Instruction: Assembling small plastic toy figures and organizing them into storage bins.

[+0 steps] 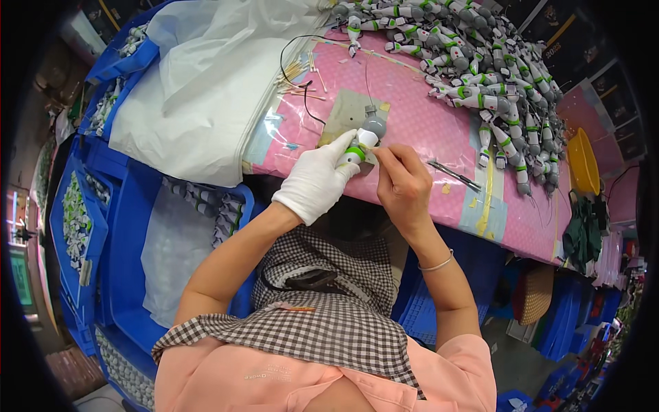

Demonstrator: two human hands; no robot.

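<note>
Lap: checked apron below the table edge, both forearms reaching up and away from it
Left hand: in a white glove, fingers wrapped and closed around the toy figure, thumb and forefinger up by its green band
Right hand: bare, thin bracelet at the wrist, fingertips pinched together on something thin at the figure's side; too small to tell what
Toy figure: white body, green ring, grey rounded head, held just above the near edge of the pink mat, over a small olive pad
Grip advice: best kept firm on the white body below the green band, head left free, so the piece does not turn under the right fingertips
Working advice: better done low over the olive pad, wrists near the table edge for steadiness, pinch short and close to the spot being worked
Within reach: tweezers lying on the mat just right of the right hand; cotton swabs and a black cord further back left
Far side: heap of like figures across the back right of the mat, well apart from the hands
Left flank: white plastic bag over blue crates holding more parts
</note>
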